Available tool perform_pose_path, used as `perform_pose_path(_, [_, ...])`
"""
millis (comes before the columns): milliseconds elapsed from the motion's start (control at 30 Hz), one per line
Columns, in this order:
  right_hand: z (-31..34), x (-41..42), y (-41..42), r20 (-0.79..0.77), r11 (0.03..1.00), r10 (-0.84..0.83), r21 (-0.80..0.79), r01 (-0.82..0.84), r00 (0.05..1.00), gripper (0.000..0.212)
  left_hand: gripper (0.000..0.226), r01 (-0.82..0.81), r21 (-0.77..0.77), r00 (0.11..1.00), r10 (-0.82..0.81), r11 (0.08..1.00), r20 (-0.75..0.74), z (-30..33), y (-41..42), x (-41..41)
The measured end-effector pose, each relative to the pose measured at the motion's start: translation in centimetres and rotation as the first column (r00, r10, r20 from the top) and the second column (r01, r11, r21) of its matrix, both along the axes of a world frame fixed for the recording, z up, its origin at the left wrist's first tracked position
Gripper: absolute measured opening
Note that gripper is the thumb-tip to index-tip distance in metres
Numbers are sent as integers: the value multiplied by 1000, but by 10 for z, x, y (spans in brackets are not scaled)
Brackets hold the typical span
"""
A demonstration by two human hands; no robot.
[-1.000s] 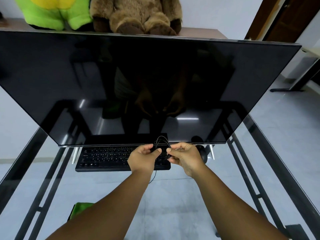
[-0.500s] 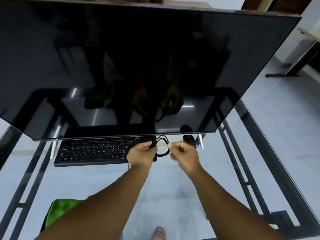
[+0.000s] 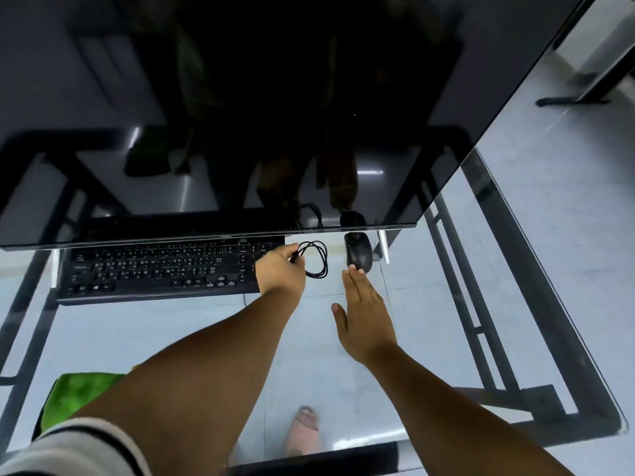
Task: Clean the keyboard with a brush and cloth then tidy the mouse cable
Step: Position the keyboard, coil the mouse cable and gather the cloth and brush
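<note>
A black keyboard (image 3: 154,267) lies on the glass desk under the monitor's lower edge. My left hand (image 3: 280,269) is at the keyboard's right end, closed on the coiled black mouse cable (image 3: 318,259), whose loops hang out to the right of my fingers. Just right of the coil sits the black mouse (image 3: 359,252). My right hand (image 3: 364,314) is flat and open, fingers stretched forward, with the fingertips touching the mouse's near end.
A large dark monitor (image 3: 240,115) tilts over the back of the desk. The glass desk (image 3: 515,235) has a black metal frame. A green cloth (image 3: 74,396) lies at the near left. A foot (image 3: 304,431) shows through the glass.
My right hand has let go of the cable and opened, reaching to the mouse. My left hand keeps the coil. The view has tipped further down.
</note>
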State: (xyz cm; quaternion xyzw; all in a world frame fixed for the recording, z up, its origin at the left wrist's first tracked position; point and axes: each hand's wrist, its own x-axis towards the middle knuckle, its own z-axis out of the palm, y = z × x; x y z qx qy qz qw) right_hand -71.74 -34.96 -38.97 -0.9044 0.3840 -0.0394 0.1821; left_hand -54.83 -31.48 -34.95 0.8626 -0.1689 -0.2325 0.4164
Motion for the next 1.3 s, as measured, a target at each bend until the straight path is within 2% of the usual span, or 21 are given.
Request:
perform_pose_path(233, [-11, -2, 3, -80, 997, 67, -17, -69, 995, 67, 34, 21, 42, 999, -23, 999, 34, -12, -14, -2])
perform_pose_path(367, [-12, -3, 3, -83, 998, 59, -15, -61, 995, 61, 36, 53, 63, 995, -58, 997, 80, -17, -16, -2])
perform_pose_path(600, [-13, -2, 3, -71, 999, 50, -2, -51, 996, 60, 30, 160, 120, 958, -183, 980, 219, -16, -15, -10])
perform_pose_path(900, [-11, -1, 3, -61, 999, 44, 12, -44, 997, 60, 34, 197, 184, 949, -235, 963, 212, -11, -9, -9])
perform_pose_path(1033, [-9, -1, 3, -59, 999, 39, 18, -38, 998, 59, 37, 173, 147, 962, -200, 974, 188, -8, -5, -8])
perform_pose_path(1300, [-3, 5, 10, -59, 1000, 12, 23, -10, 998, 59, 37, 200, 46, 950, -205, 979, 237, 0, 30, 6])
